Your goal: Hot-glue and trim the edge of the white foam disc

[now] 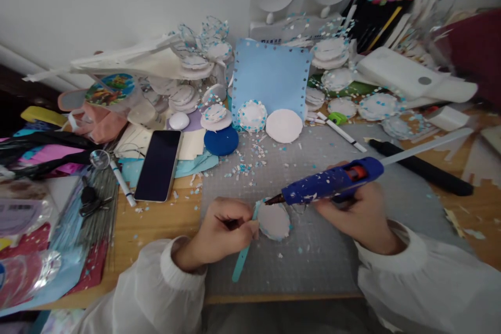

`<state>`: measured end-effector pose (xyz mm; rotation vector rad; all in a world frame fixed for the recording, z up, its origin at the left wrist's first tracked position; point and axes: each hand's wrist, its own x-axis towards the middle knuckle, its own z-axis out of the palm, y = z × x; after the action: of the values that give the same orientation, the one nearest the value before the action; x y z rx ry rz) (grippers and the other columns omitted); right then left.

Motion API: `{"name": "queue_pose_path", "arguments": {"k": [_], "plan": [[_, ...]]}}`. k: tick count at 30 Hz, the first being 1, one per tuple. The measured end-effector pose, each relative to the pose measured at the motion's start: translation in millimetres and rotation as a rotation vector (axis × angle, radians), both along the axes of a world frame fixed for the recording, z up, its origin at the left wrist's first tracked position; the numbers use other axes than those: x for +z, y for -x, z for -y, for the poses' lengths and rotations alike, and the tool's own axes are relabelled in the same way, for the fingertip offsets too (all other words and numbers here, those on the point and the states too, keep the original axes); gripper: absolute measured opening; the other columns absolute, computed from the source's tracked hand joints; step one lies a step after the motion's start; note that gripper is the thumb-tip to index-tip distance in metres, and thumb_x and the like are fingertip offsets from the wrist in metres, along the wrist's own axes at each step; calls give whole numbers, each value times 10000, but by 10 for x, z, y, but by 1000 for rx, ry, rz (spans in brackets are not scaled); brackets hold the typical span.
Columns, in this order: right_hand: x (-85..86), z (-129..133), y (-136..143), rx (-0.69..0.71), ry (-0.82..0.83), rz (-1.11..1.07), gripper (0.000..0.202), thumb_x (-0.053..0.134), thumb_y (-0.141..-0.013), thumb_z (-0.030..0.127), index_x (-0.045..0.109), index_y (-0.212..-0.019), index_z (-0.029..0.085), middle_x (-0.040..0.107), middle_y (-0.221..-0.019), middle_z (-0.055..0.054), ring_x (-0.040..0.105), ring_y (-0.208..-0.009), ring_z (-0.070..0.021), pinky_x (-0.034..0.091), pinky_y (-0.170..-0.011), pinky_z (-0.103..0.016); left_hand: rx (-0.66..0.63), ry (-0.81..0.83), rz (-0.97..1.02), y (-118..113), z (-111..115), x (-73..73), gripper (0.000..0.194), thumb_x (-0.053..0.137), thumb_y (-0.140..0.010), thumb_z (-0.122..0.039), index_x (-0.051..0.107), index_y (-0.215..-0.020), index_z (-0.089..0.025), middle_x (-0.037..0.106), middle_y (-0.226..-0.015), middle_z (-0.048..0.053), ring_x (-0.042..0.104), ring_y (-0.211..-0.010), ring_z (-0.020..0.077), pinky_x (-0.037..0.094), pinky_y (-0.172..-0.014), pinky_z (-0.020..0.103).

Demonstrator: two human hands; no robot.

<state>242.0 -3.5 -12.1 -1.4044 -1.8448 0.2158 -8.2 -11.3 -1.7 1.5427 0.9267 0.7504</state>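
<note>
My right hand (356, 219) is wrapped round a blue glue gun (321, 185), which has a long pale glue stick (426, 146) in its back. Its dark nozzle points left, at the edge of a white disc (274, 220) with a ragged light-blue rim. My left hand (225, 229) pinches a teal strip (241, 263) at that disc's left edge. The strip runs down toward the front of the grey cutting mat (313, 261). Whether the nozzle touches the disc or hovers just over it, I cannot tell. My left fingertips hide part of the strip.
A phone (158, 165) lies left of the mat. Behind stand a blue card (272, 75), a plain white disc (284, 126), a speckled disc (252, 116) and a dark blue round (221, 140). A black tool (422, 167) lies at right. Paper bits (246, 167) litter the mat.
</note>
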Motion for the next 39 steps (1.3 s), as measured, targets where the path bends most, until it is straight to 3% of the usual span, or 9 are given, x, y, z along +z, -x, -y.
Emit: {"name": "queue_pose_path", "arguments": {"k": [17,39], "plan": [[-102,10,-47,0,-17,64,203,661,-619,282,495,-512,238,590,-491,-1,610,-500,-189,437,-420,-277,-25,-9,4,-3,8,3,365,529,-766,-238,410,-429,-167,438,-429,-3,380,-432,83,281,-426,225],[-60,-2,7,35,-94,66,114,645,-640,243,546,-586,222,594,-497,9,565,-412,-160,420,-397,-268,-33,-6,16,3,17,-19,370,540,-785,-236,438,-435,-167,449,-437,-2,401,-433,92,280,-436,234]]}}
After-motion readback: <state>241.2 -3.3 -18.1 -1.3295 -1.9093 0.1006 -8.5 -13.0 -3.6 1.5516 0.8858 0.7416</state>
